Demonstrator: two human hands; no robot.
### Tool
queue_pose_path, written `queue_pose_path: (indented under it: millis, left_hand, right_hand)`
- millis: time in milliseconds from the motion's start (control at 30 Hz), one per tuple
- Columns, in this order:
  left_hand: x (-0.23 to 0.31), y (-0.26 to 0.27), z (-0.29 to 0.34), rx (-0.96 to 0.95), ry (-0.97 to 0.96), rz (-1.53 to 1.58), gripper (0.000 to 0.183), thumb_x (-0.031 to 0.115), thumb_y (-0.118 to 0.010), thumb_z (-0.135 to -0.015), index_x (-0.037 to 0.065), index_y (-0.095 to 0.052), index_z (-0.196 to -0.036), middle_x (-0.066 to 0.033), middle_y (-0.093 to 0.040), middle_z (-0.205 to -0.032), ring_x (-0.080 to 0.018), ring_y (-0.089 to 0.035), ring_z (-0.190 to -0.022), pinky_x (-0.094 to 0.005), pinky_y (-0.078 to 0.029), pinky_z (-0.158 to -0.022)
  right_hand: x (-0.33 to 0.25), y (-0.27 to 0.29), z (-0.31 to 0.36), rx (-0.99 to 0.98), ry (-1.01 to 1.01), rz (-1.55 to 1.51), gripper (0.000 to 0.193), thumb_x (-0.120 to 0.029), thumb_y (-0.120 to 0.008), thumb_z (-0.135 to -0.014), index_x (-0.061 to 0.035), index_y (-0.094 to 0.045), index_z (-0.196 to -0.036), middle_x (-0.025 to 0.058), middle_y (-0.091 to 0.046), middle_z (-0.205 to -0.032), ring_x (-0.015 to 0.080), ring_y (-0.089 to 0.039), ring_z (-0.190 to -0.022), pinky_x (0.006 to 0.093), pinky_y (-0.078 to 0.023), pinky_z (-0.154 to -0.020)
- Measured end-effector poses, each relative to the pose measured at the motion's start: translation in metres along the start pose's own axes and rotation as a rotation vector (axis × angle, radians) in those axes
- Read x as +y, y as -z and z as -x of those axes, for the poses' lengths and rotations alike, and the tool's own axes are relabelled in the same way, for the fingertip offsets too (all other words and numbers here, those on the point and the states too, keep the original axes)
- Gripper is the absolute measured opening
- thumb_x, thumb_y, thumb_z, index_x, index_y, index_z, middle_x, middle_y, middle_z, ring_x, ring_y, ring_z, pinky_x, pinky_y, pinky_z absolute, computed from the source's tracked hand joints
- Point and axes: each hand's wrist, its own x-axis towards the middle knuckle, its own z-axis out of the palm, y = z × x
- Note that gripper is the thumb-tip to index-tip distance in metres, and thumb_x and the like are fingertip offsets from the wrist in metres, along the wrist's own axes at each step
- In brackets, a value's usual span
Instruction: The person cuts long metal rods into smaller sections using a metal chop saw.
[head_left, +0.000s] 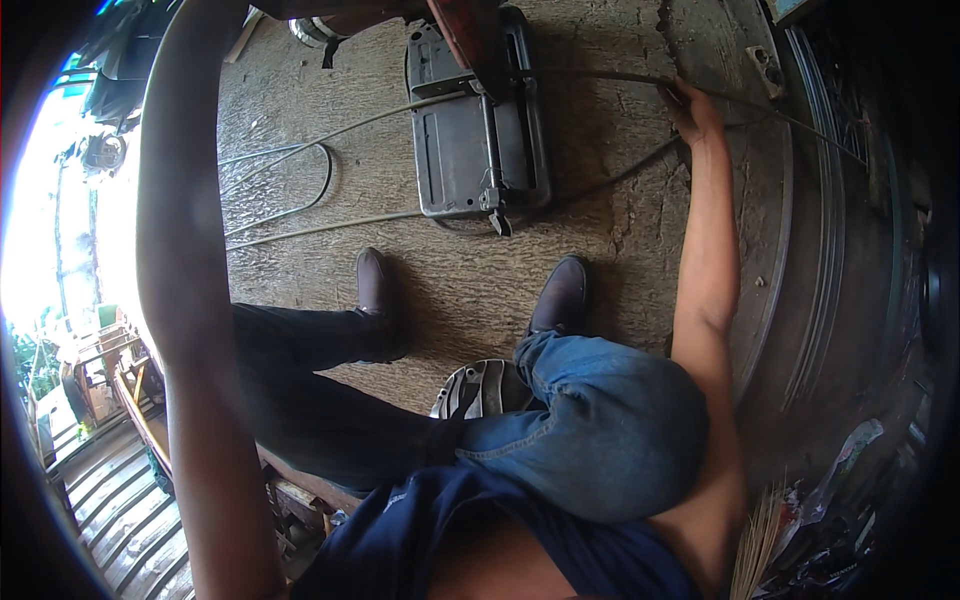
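Where, in the head view, the thin rod (610, 75) extends right from the black machine (450, 150), it appears encircled by the right hand (688, 112) in a curled grip; the left grip, out of frame, cannot be told. Twisting could be caused by slack hold.

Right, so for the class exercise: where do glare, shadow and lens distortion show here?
Head view: glare washes out the left edge, with the left arm dark against it; a soft shadow lies right of the dark rectangular base; long strips at right curve with fisheye distortion; the corners go black; fingers of the right hand look dim.
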Motion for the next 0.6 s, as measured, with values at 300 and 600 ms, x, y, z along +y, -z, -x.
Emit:
queue_pose_path:
  millis: [300,600]
  left_hand:
    - [-0.002,0.000,0.000,0.000,-0.008,-0.008,0.032,0.026,-0.049,-0.096,-0.001,-0.066,-0.092,-0.0095,-0.066,-0.082,-0.0186,-0.060,-0.070,-0.0317,-0.049,-0.064]
    - [-0.003,-0.001,-0.001,-0.004,-0.014,-0.012,0.031,0.026,-0.050,-0.096,-0.001,-0.066,-0.092,-0.0094,-0.066,-0.082,-0.0184,-0.060,-0.069,-0.0316,-0.049,-0.064]
  right_hand:
    - [0.007,0.004,-0.015,0.107,0.031,-0.033,0.023,-0.010,-0.064,-0.088,0.0058,-0.059,-0.104,0.0156,-0.062,-0.101,0.0234,-0.064,-0.089,0.0318,-0.058,-0.080]
    - [0.015,0.017,-0.027,0.140,-0.024,-0.009,0.018,-0.010,-0.063,-0.088,0.0042,-0.060,-0.099,0.0129,-0.064,-0.092,0.0231,-0.065,-0.081,0.0328,-0.058,-0.073]
